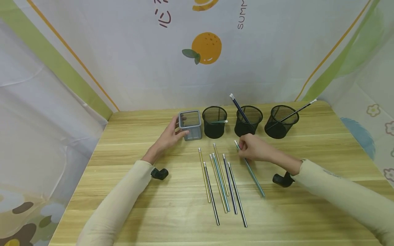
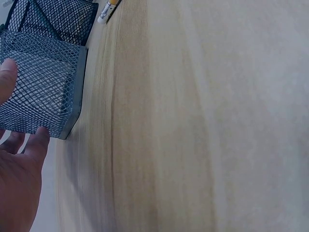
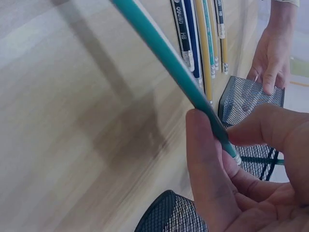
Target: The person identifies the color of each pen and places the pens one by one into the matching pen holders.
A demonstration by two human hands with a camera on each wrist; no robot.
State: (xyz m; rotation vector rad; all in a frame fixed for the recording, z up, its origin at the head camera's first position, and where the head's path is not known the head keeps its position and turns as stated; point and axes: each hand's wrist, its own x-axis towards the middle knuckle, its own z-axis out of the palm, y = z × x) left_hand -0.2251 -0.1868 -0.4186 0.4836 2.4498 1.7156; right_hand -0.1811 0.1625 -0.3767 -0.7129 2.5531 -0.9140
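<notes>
My left hand holds a grey square mesh pen holder, thumb on its near side and fingers around its left and far sides. In the left wrist view the fingertips touch the mesh. My right hand pinches a green pencil near its eraser end between thumb and fingers. The pencil slants toward me, its shadow on the table in the right wrist view. Several yellow, black, blue and green pencils lie between the hands, among them a yellow pencil and a black pencil.
To the right of the square holder stand three round black mesh cups. The nearest cup contains a green pencil, the middle cup dark blue pencils, the right cup a black pencil. A printed curtain hangs behind the wooden table.
</notes>
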